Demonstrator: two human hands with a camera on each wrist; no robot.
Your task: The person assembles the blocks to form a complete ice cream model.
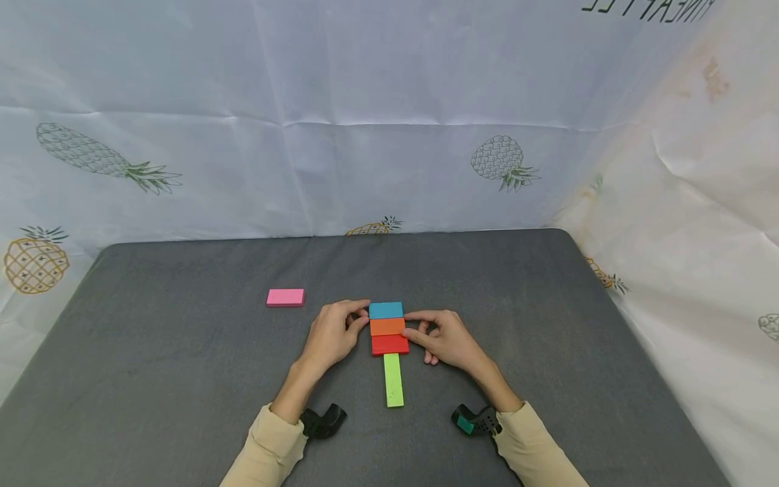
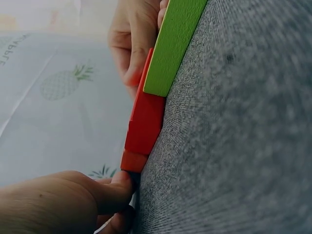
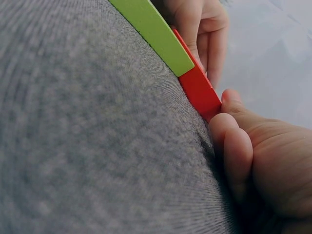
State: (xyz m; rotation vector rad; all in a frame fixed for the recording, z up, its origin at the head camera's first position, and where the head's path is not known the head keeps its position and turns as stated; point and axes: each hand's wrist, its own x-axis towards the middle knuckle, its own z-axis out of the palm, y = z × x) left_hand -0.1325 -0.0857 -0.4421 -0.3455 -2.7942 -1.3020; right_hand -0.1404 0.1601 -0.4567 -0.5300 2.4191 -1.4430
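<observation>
Blue, orange and red blocks lie edge to edge in a column. A long light green block extends from the red one toward the person, meeting it near its middle. My left hand is at the column's left side, index fingertip by the blue block's far corner and thumb near the blue and orange edges. On the opposite side, my right hand has its index fingertip at the blue block and its thumb at the orange and red edges. Its other fingers curl beneath.
A pink block lies apart on the grey tablecloth, left of and slightly beyond the column. Black wrist devices are worn at both sleeves. A white pineapple-print curtain hangs behind the table and along its right.
</observation>
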